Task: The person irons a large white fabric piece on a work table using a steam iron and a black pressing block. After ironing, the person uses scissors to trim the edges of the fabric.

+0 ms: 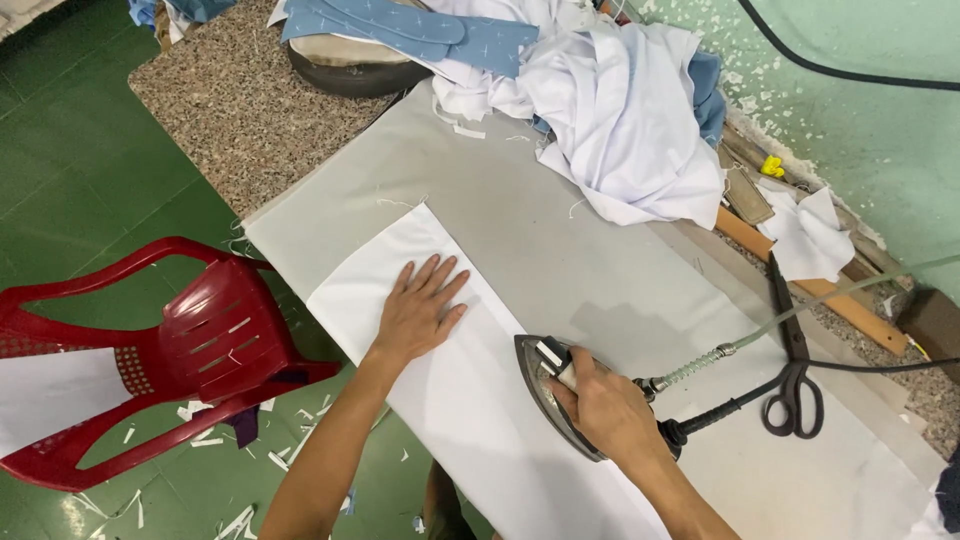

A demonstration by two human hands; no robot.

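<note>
The left hand (418, 308) lies open and flat, fingers spread, pressing on a long strip of white fabric (470, 400) that runs from the far left toward the near right across the grey padded tabletop (560, 250). The right hand (605, 405) is closed around the handle of a steam iron (555, 385), whose soleplate sits on the white fabric just to the right of the left hand, its pointed nose aimed toward the far left. A clear ribbed hose (740, 345) and a black cord (740, 400) lead away from the back of the iron to the right.

Black-handled scissors (793, 375) lie on the tabletop to the right of the iron, blades pointing away. At the far side a heap of white cloth (620, 110) is piled up, with blue patterned pieces (400, 30) beside it at the far left and a blue piece showing at its right edge. A loose white scrap (805, 235) rests near a wooden strip (800, 285) along the green wall (880, 130). On the left, a red plastic chair (190, 345) stands on the green tiled floor (70, 190), with white offcuts scattered around it.
</note>
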